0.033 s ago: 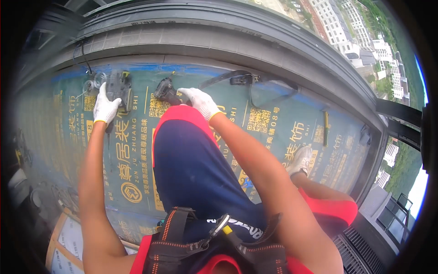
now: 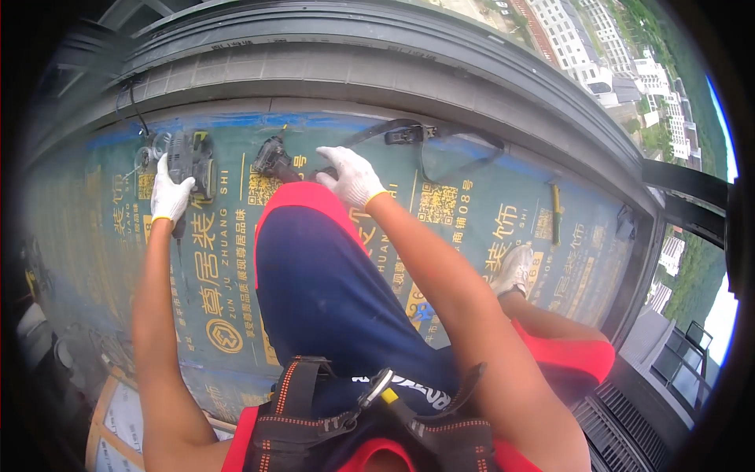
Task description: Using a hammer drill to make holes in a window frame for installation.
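My left hand (image 2: 169,197), in a white knit glove, is closed on a dark grey power tool (image 2: 191,157) at the left of the green protective sheet (image 2: 216,283). A coil of clear line or wire (image 2: 149,153) lies beside that tool. My right hand (image 2: 354,177), also gloved, is raised with its fingers apart, just right of a black cordless driver (image 2: 274,157); its thumb is close to the driver's base, and I cannot tell if they touch. My bent leg in navy and red shorts partly hides the sheet below the driver.
A black strap with a buckle (image 2: 405,135) lies along the window ledge (image 2: 314,71). A yellow long-handled tool (image 2: 555,212) lies to the right, near my shoe (image 2: 515,271). Beyond the frame are buildings (image 2: 586,55) far below. A wood-edged panel (image 2: 118,425) is at lower left.
The view has shifted slightly. My right hand's fingers have lifted a little away from the driver. My left hand stays on the grey tool.
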Motion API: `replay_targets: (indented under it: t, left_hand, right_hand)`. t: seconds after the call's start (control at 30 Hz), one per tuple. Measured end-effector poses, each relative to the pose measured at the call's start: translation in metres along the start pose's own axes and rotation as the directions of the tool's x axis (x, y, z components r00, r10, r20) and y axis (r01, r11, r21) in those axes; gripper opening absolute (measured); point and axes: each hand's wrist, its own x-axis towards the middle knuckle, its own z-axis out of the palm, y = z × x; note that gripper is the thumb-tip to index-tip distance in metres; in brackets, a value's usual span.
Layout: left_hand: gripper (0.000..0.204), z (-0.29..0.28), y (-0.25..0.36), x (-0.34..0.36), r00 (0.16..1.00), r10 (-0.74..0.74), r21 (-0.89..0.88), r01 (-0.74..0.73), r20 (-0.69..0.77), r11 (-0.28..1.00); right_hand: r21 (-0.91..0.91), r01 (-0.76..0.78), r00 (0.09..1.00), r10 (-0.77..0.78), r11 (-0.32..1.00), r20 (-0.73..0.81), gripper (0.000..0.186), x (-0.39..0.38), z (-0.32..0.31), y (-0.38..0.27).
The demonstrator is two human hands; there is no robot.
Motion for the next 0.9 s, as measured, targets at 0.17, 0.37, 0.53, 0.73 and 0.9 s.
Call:
replay_targets:
  t: [0.17,0.37,0.53,0.73,0.9]
  left_hand:
    - [0.088,0.037,-0.042,0.013,1.0,-0.008,-0.126,0.009,0.003,0.992]
    - [0.091,0.02,-0.072,0.023,0.997,-0.083,0.058,0.083,-0.003,0.995]
    - [0.092,0.04,-0.037,0.022,0.994,-0.101,0.092,0.105,-0.046,0.99]
    - [0.093,0.027,-0.035,0.018,0.987,-0.137,0.109,0.145,-0.079,0.983]
    - [0.093,0.025,-0.038,0.005,0.98,-0.104,0.235,0.143,-0.172,0.961]
  right_hand:
    - [-0.182,-0.808,0.554,0.617,0.56,-0.559,0.063,-0.145,-0.167,0.184]
    - [0.056,-0.997,-0.069,0.773,-0.043,-0.631,0.061,-0.314,-0.329,0.26]
    - [-0.069,-0.997,0.012,0.818,-0.034,-0.575,0.068,-0.382,-0.367,0.323]
    - [-0.121,-0.989,-0.003,0.842,-0.081,-0.539,0.068,-0.344,-0.35,0.329]
    - [-0.18,-0.984,0.082,0.898,0.003,-0.433,0.065,-0.304,-0.303,0.296]
